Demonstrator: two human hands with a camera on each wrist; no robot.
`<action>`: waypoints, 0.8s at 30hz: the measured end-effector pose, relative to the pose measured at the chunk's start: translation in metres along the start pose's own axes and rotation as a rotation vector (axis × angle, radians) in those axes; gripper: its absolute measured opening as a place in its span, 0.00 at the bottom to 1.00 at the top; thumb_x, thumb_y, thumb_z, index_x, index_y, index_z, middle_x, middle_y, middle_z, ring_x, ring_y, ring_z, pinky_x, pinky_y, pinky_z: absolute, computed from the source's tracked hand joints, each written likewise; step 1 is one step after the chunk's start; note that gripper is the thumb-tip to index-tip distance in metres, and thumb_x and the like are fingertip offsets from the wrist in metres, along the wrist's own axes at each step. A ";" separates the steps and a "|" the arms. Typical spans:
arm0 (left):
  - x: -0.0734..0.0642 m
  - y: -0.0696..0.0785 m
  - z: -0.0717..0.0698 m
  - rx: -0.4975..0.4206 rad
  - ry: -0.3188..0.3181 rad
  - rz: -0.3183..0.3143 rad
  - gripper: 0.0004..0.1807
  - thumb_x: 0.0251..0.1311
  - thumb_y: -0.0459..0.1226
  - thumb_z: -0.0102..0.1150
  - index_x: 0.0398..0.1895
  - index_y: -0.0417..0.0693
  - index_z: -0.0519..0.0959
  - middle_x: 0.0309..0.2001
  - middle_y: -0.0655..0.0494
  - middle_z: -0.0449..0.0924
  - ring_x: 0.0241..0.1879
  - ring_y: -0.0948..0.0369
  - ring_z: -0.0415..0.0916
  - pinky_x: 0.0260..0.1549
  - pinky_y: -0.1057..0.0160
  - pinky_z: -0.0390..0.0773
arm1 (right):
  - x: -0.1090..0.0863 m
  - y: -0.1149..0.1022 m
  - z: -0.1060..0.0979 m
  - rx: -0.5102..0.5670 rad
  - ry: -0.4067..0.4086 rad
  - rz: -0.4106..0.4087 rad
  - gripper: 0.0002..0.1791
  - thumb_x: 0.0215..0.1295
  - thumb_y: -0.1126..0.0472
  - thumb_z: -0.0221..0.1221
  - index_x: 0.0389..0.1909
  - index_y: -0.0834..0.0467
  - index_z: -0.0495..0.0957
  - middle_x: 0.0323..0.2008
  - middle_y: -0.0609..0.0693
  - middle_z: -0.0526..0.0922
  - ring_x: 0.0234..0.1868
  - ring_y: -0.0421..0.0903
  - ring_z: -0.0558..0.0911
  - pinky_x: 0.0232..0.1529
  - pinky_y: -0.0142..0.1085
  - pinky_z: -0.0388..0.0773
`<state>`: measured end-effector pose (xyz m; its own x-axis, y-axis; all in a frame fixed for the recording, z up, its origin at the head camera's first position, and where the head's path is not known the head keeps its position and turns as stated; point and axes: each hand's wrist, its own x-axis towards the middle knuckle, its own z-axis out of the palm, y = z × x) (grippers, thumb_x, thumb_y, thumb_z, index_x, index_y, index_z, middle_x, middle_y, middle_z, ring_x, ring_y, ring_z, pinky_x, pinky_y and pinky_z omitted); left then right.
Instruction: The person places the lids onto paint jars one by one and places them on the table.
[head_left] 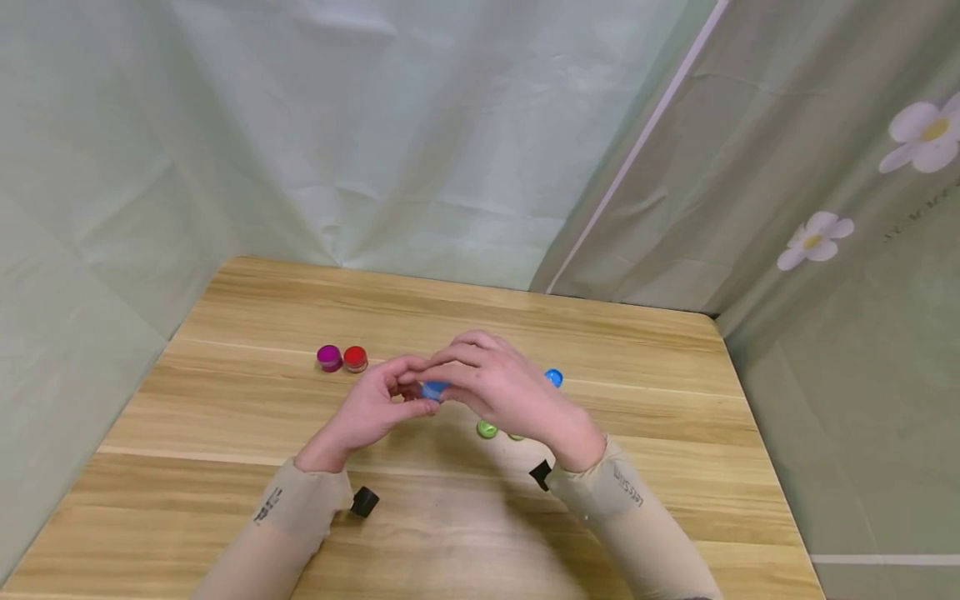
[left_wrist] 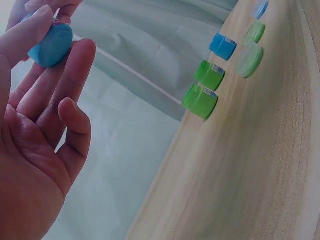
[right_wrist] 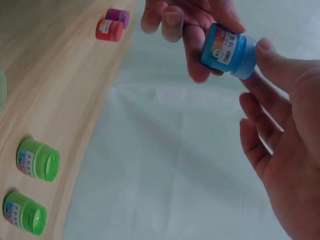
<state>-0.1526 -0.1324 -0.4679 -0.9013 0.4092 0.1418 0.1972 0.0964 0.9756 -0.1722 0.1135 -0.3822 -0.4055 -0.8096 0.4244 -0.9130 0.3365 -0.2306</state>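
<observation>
Blue plastic makes the small round jar [right_wrist: 220, 50] with a label, up off the wooden surface [head_left: 450, 533] between both hands. The left hand [head_left: 367, 408] pinches one end, half closed, and the right hand [head_left: 510, 387] pinches the other, also half closed. Two round green jars [left_wrist: 208, 75] stand near flat pale green lids [left_wrist: 250, 59]. A round purple jar [head_left: 328, 358] sits beside a round red jar [head_left: 355, 359].

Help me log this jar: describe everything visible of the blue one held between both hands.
The blue jar is short, round and plastic-looking, with a printed label reading "deli". Its paler, translucent end is apparently the lid. It is held tilted above the table, the left hand gripping its body and the right hand pinching the paler end.
</observation>
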 end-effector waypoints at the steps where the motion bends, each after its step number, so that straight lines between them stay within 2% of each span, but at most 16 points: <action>1: 0.000 0.000 0.000 -0.003 -0.005 -0.001 0.22 0.66 0.30 0.74 0.62 0.44 0.81 0.47 0.57 0.91 0.40 0.54 0.82 0.39 0.62 0.81 | 0.000 0.000 0.001 -0.002 0.007 0.007 0.18 0.75 0.56 0.68 0.62 0.51 0.86 0.57 0.43 0.87 0.62 0.46 0.78 0.70 0.36 0.69; 6: 0.000 0.001 0.000 -0.028 -0.023 -0.003 0.21 0.67 0.32 0.73 0.61 0.45 0.81 0.50 0.55 0.91 0.42 0.53 0.84 0.41 0.60 0.83 | 0.000 -0.001 0.003 -0.031 0.014 0.064 0.19 0.73 0.50 0.70 0.60 0.50 0.87 0.52 0.44 0.86 0.60 0.46 0.78 0.66 0.38 0.72; 10: 0.000 0.002 0.001 -0.063 -0.029 -0.013 0.21 0.68 0.32 0.72 0.63 0.43 0.81 0.52 0.53 0.90 0.44 0.52 0.85 0.43 0.59 0.86 | -0.002 0.000 0.003 -0.031 0.002 0.097 0.23 0.74 0.46 0.68 0.64 0.49 0.85 0.56 0.46 0.84 0.63 0.48 0.76 0.68 0.40 0.71; 12: 0.000 0.002 0.001 -0.070 -0.025 -0.016 0.22 0.68 0.32 0.72 0.63 0.41 0.80 0.52 0.55 0.90 0.44 0.53 0.85 0.43 0.59 0.86 | -0.002 0.001 0.003 -0.010 -0.007 0.078 0.23 0.76 0.47 0.67 0.67 0.49 0.83 0.60 0.46 0.82 0.66 0.48 0.75 0.70 0.40 0.68; 14: -0.001 0.003 0.000 -0.069 -0.020 -0.013 0.22 0.67 0.31 0.72 0.63 0.40 0.80 0.51 0.55 0.90 0.43 0.53 0.85 0.42 0.59 0.85 | -0.003 0.002 0.002 0.005 -0.033 0.046 0.22 0.78 0.53 0.64 0.70 0.49 0.81 0.66 0.45 0.81 0.69 0.48 0.73 0.73 0.41 0.66; 17: -0.001 0.003 -0.001 -0.057 -0.021 -0.002 0.22 0.67 0.29 0.72 0.62 0.40 0.80 0.49 0.56 0.90 0.43 0.53 0.84 0.43 0.61 0.84 | -0.004 0.002 0.001 0.011 -0.066 0.004 0.22 0.79 0.64 0.61 0.70 0.49 0.80 0.68 0.43 0.81 0.70 0.47 0.73 0.74 0.42 0.65; 19: -0.001 0.004 -0.001 -0.049 -0.025 0.002 0.22 0.67 0.30 0.72 0.62 0.41 0.80 0.48 0.56 0.91 0.43 0.53 0.84 0.43 0.62 0.83 | -0.004 0.001 0.001 -0.017 -0.075 -0.010 0.22 0.78 0.67 0.60 0.69 0.50 0.81 0.68 0.42 0.82 0.70 0.47 0.74 0.74 0.43 0.66; 22: -0.001 0.003 0.000 -0.040 -0.030 0.004 0.22 0.67 0.30 0.73 0.62 0.42 0.80 0.47 0.55 0.91 0.42 0.53 0.84 0.42 0.62 0.82 | -0.004 0.002 0.003 -0.026 -0.042 -0.021 0.19 0.78 0.64 0.63 0.66 0.51 0.84 0.63 0.44 0.84 0.68 0.48 0.76 0.73 0.43 0.67; 24: -0.001 0.003 0.000 -0.045 -0.033 0.004 0.22 0.67 0.30 0.73 0.62 0.42 0.80 0.48 0.55 0.91 0.41 0.54 0.83 0.41 0.62 0.82 | -0.005 0.002 0.004 -0.024 -0.019 -0.020 0.18 0.77 0.58 0.66 0.65 0.50 0.85 0.60 0.45 0.85 0.67 0.49 0.76 0.73 0.42 0.67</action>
<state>-0.1508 -0.1325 -0.4651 -0.8871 0.4395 0.1411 0.1830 0.0543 0.9816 -0.1724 0.1163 -0.3881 -0.3861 -0.8253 0.4121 -0.9220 0.3310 -0.2009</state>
